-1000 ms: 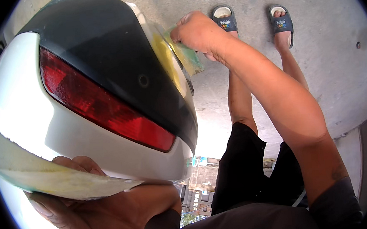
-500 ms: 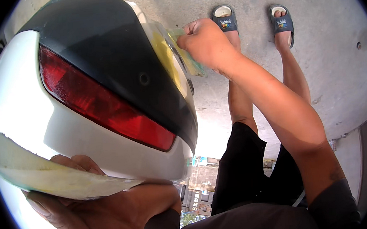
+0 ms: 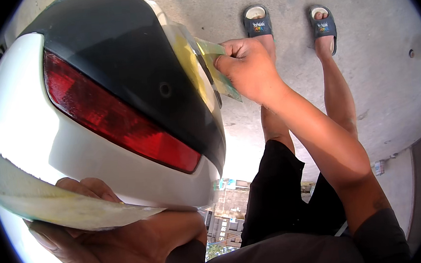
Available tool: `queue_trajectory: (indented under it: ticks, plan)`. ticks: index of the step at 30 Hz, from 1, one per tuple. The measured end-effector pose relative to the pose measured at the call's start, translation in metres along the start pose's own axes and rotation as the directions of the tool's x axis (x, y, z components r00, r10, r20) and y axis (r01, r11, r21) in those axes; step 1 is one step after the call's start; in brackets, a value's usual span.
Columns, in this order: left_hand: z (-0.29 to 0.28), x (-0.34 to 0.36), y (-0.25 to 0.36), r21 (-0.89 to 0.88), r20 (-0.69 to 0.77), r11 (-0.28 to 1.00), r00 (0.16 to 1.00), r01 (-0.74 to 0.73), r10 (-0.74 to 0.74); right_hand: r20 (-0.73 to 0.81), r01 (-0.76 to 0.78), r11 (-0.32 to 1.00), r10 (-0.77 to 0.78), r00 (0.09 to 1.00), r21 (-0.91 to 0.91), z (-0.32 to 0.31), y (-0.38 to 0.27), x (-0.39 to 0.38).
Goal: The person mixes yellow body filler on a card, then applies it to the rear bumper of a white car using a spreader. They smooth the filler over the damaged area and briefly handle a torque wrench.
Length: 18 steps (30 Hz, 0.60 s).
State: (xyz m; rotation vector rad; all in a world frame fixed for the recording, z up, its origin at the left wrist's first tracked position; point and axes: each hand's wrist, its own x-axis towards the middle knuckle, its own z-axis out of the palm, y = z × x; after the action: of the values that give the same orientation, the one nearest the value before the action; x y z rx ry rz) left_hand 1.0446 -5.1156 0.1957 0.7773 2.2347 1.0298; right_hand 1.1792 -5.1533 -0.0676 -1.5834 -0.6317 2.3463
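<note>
Your left hand (image 3: 105,238) cups one white tail-light housing (image 3: 72,137) (one red lens (image 3: 115,119)) from below, while your right hand (image 3: 247,69) pinches one yellowish sheet (image 3: 218,71) at its far edge.

Concrete floor (image 3: 384,83) under two slippers (image 3: 257,21).

White, black and red up close, green at the edges

The scooter tail panel (image 3: 48,144) gleams white, topped by a glossy black cover (image 3: 115,55), with a deep red tail light (image 3: 121,123) slashing across it; a yellow-green film sheet (image 3: 218,66) shows at the far edge, another pale green-yellow sheet (image 3: 63,210) below; black shorts (image 3: 280,200), dark grey sandals (image 3: 257,23) with a coloured logo patch, over plain grey concrete floor (image 3: 383,68).
</note>
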Motion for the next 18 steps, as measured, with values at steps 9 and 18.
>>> queue_trajectory:
  ticks: [9,18]
  plan:
    - [-0.003,-0.001,0.002,-0.027,0.048,0.999,0.999,0.023,-0.022,0.085,0.102,0.974,-0.087,0.993,-0.203,0.016,-0.005,0.002]
    - [-0.004,-0.002,0.002,-0.052,0.057,0.998,0.998,0.044,-0.041,0.056,0.03,0.992,-0.037,0.998,0.12,0.001,0.005,-0.034]
